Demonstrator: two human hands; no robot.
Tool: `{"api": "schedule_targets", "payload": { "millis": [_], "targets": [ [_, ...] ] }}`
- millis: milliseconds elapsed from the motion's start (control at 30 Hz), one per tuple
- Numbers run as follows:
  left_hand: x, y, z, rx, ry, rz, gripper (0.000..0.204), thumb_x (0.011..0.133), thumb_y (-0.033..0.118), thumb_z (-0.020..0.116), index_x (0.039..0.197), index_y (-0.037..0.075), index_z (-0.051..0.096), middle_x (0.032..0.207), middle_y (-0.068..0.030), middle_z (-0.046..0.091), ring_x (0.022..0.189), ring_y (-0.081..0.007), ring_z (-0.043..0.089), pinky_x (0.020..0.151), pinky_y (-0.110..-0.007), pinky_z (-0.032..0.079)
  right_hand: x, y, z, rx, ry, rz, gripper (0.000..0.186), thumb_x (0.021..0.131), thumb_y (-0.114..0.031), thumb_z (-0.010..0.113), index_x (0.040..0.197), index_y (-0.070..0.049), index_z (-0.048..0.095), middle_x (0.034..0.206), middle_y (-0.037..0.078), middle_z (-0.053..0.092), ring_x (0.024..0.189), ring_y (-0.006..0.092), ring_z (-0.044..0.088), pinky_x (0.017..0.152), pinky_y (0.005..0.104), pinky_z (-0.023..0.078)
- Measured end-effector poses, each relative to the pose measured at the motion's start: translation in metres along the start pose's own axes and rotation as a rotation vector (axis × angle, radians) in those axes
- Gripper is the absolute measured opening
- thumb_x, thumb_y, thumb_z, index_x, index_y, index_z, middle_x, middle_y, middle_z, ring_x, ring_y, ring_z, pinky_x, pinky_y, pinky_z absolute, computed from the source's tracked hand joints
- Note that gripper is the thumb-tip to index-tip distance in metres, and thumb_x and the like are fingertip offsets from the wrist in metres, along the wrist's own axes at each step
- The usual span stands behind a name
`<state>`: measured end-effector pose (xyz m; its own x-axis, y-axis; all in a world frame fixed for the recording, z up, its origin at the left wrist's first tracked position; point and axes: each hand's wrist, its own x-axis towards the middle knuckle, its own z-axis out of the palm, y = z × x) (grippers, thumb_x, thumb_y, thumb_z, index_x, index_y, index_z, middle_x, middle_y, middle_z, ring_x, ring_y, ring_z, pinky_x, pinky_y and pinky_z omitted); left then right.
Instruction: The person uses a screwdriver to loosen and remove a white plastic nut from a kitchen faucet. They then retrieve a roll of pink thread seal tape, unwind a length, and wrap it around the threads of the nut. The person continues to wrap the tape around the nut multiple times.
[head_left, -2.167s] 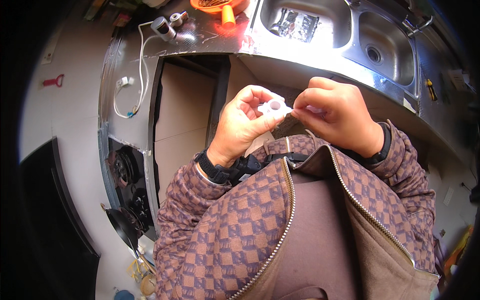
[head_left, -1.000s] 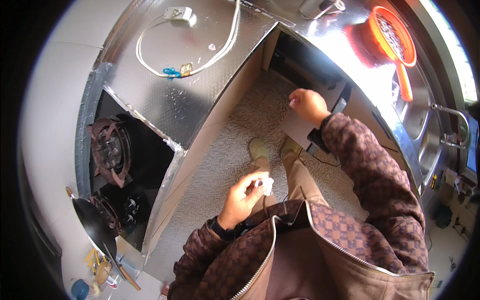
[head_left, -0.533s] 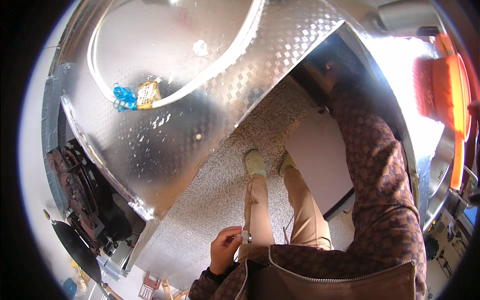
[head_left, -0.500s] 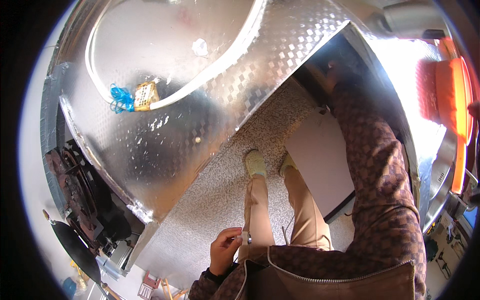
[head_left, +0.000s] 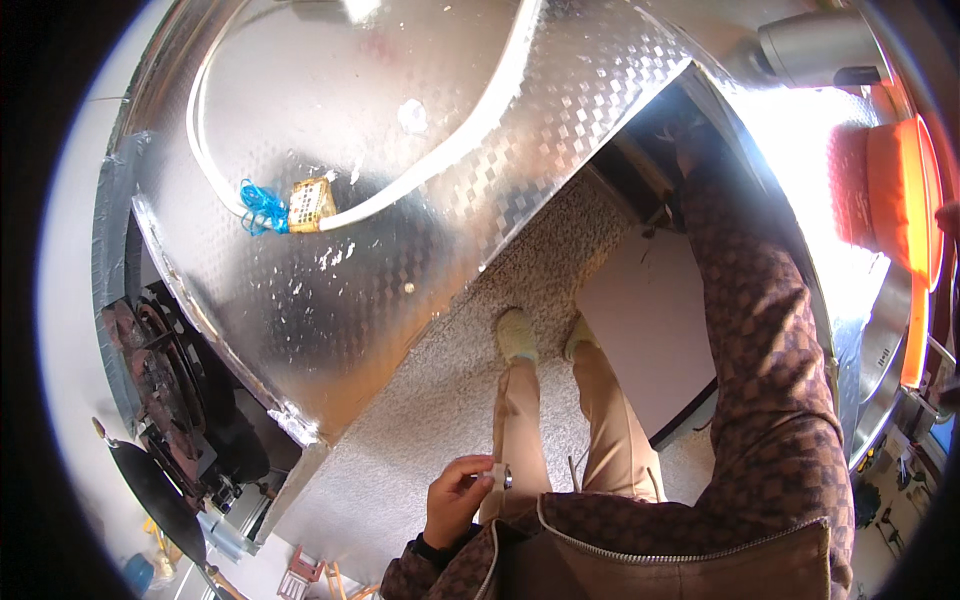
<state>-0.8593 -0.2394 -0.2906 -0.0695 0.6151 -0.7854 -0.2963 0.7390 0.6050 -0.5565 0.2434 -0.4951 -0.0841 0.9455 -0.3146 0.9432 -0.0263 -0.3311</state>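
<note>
My left hand (head_left: 454,504) is low in the view, in front of my left thigh. Its thumb and fingers pinch a small whitish piece with a shiny round metal end (head_left: 502,477); its exact kind I cannot make out. My right arm (head_left: 762,300), in a brown checked sleeve, stretches forward into the dark space under the counter. Deep shadow there covers my right hand (head_left: 686,142), so its fingers and anything in them cannot be read. Next to that arm leans or stands a pale flat panel (head_left: 650,320) with a dark lower edge.
A foil-covered counter (head_left: 400,240) bears a white hose (head_left: 430,165) tied with blue string (head_left: 263,208). An orange basin (head_left: 900,190) and a grey metal cylinder (head_left: 825,50) are at the right. Dark pans (head_left: 155,490) hang or stand at the left. Speckled floor (head_left: 430,390) lies below.
The view has shifted slightly, so the counter sits a little lower and further right. My right hand is darker in the shadow. The left hand keeps its pinch.
</note>
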Motion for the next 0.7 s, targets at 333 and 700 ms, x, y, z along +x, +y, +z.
{"api": "schedule_targets", "payload": {
  "millis": [333,700],
  "targets": [
    [-0.013,0.063,0.02,-0.022,-0.095,0.147,0.02,0.09,0.0,0.055,0.108,-0.004,0.058,0.107,-0.0105,0.062,0.092,-0.0151,0.06,0.081,-0.027,0.049,-0.239,-0.122,-0.119,0.545,-0.395,-0.544,0.044,0.091,-0.038,0.056,0.074,0.003,0.057,0.059,0.013,0.051,0.054,0.0199,0.05,0.052,0.0385,0.043],
    [-0.06,0.143,0.014,0.036,-0.216,0.375,0.021,0.096,0.011,0.046,0.112,-0.001,0.054,0.105,-0.0139,0.062,0.081,-0.0205,0.065,0.062,-0.026,0.052,-0.365,-0.012,-0.119,1.138,-0.445,0.743,0.024,0.083,-0.006,0.053,0.103,0.006,0.054,0.089,0.015,0.06,0.08,0.0255,0.062,0.072,0.0362,0.053]
  ]
}}
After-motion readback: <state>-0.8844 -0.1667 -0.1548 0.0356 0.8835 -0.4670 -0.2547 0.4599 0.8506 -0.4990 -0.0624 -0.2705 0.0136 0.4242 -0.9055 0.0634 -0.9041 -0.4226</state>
